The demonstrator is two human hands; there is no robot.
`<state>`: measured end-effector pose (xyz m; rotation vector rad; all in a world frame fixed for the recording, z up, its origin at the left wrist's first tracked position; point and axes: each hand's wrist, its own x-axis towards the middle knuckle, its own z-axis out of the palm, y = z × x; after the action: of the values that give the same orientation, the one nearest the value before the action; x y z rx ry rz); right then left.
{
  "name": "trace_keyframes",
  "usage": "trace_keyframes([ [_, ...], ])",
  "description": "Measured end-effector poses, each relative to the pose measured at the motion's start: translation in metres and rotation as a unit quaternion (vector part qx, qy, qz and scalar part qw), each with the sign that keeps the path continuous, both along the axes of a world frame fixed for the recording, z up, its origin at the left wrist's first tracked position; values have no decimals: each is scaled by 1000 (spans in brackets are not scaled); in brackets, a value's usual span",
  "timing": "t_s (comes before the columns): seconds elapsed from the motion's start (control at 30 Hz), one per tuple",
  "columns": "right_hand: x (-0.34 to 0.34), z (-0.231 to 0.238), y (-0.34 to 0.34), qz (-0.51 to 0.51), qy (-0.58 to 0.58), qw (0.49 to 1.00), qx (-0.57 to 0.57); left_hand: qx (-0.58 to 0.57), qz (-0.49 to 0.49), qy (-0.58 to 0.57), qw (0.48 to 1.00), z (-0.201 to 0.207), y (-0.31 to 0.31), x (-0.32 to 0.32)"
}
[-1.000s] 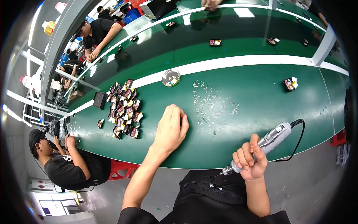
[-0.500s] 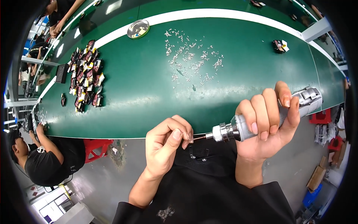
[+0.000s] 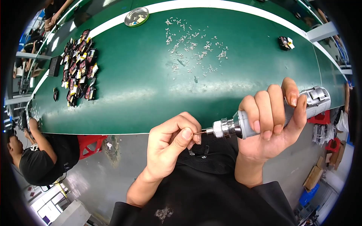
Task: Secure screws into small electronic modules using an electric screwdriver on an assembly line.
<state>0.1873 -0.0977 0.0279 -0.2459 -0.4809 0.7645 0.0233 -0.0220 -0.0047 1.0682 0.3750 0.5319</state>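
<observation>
My right hand is wrapped round a grey electric screwdriver, held nearly level with its silver collar toward the left. A thin copper-coloured bit sticks out of the collar. My left hand is closed in a pinch, thumb against curled fingers, right at the tip of the bit. Whatever lies between those fingertips is too small and covered to make out. Both hands are in front of my body at the near edge of the green table. Many tiny silvery screw-like pieces lie scattered beyond them.
A heap of small black packaged units with yellow and white labels lies at the left; one similar unit lies far right. A round metal dish holds small pale pieces. Another person sits at the left on a red stool.
The view has shifted a little, so the table's things appear higher. The bit's tip now meets my left thumb more closely. Both hands keep their grips.
</observation>
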Motion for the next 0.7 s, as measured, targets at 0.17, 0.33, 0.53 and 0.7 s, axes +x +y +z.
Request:
trace_keyframes([
  [0.17, 3, -2, -2, -9, -35, 999, -13, 293, 100, 93, 946, 7, -2, 8],
  [0.33, 5, -6, -2, -14, -20, 999, -24, 395, 125, 81, 907, -1, -2, 12],
  [0.53, 12, -8, -2, -33, 33, 997, -53, 400, 95, 101, 906, 2, 8, 14],
  [0.7, 14, -7, -3, -52, 54, 996, -47, 396, 139, 128, 899, 11, 37, 10],
])
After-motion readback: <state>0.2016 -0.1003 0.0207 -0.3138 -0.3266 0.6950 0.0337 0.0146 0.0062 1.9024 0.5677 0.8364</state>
